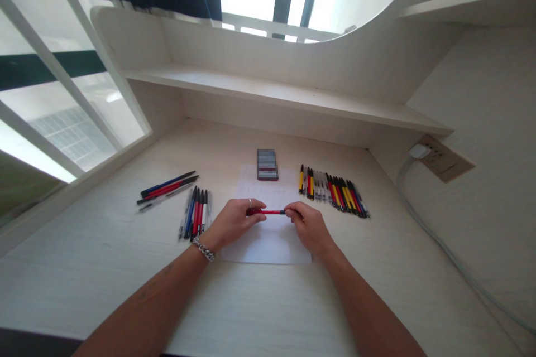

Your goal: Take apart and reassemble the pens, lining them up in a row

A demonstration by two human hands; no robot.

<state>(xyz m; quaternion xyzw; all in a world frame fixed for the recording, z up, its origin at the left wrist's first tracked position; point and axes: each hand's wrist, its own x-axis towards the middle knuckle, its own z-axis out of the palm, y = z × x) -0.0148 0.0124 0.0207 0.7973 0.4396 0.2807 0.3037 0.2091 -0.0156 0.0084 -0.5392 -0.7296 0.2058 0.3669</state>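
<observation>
Between my two hands a red pen [274, 212] lies level above the white paper [268, 245]. My left hand [237, 222] grips its left part between thumb and fingers. The dark right end is pinched by my right hand [309, 224]. Close to my left wrist lies a row of several pens [197, 215] in blue, red, white and clear. Beyond my right hand a longer row of yellow, red, blue and clear pens [335, 192] is laid side by side.
A phone [267, 165] with a blurred screen rests at the paper's top edge. Several loose pens [167, 188] lie at the left. A shelf [268, 88] spans the back of the desk. At the right, a cable [422, 223] hangs from a wall socket [446, 159].
</observation>
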